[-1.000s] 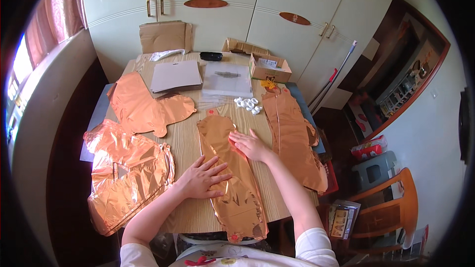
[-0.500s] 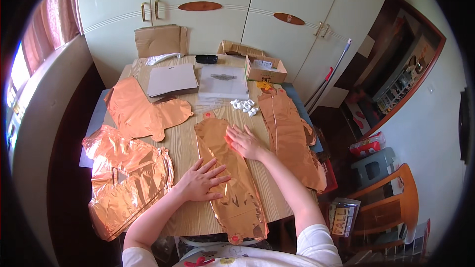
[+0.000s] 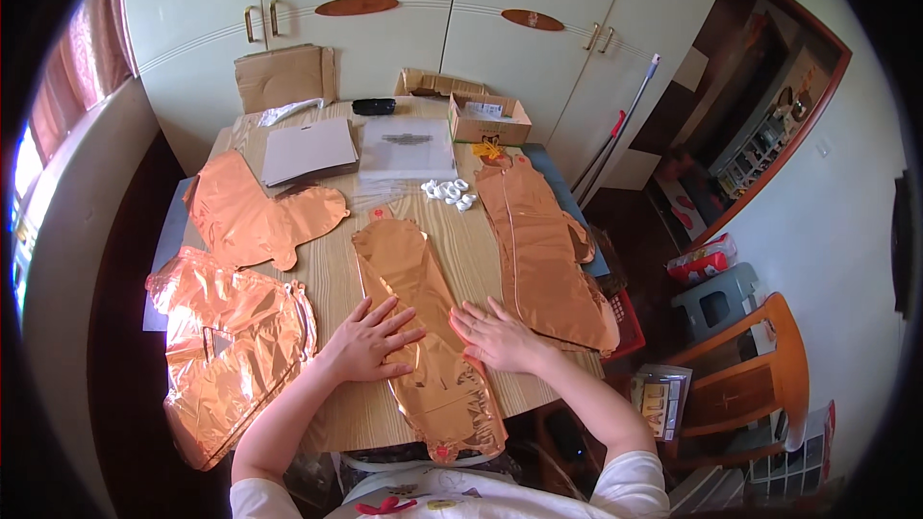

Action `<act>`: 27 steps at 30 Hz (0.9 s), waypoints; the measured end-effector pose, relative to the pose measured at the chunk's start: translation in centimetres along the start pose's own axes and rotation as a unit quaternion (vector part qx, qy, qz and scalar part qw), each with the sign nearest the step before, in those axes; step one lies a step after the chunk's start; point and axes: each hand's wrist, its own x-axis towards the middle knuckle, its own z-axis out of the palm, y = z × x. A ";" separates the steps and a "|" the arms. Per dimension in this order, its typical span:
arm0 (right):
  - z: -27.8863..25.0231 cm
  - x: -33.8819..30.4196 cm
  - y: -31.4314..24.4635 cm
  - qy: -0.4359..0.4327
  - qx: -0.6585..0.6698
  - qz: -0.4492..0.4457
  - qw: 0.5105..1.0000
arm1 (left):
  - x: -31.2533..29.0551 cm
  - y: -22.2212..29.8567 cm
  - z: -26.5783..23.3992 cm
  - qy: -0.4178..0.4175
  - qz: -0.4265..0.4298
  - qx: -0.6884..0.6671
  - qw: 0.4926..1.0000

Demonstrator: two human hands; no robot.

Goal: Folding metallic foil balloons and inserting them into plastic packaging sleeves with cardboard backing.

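Note:
A long, flat copper-coloured foil balloon point(image 3: 435, 322) lies uninflated on the table in front of me, its near end at the table's front edge. My left hand point(image 3: 368, 341) rests on its left side, palm down and fingers spread. Along the right edge of the same balloon lies my right hand point(image 3: 497, 334), flat with fingers stretched out and nothing held. To the left are two more flat foil balloons: a crinkled, shiny one point(image 3: 226, 351) nearer me and a smoother, bent one point(image 3: 255, 216) behind it. Another stack of foil balloons point(image 3: 538, 250) lies at the right.
Behind the balloons are white cards point(image 3: 308, 151), a clear plastic packet point(image 3: 406, 149), several white ribbon rolls point(image 3: 448, 193) and an open cardboard box point(image 3: 490, 123). A black item point(image 3: 373, 107) sits farther back. A wooden chair point(image 3: 769, 375) and a grey stool point(image 3: 716, 303) stand at the right.
My right hand has slid toward me along the balloon's right edge, from its upper part to its middle. My left hand stays about where it was on the balloon. The view has shifted slightly.

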 end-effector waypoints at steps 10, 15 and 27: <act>1.6 -1.9 -0.7 0.068 0.020 0.019 0.997 | 3.1 2.0 -3.2 0.011 0.018 -0.024 0.999; 1.6 -1.6 -1.0 0.090 0.019 0.015 0.996 | 7.4 2.4 0.2 0.121 0.039 -0.046 0.991; 1.3 -2.0 -1.0 0.112 0.034 0.022 0.993 | 12.4 -0.2 -1.1 0.082 -0.078 0.095 0.989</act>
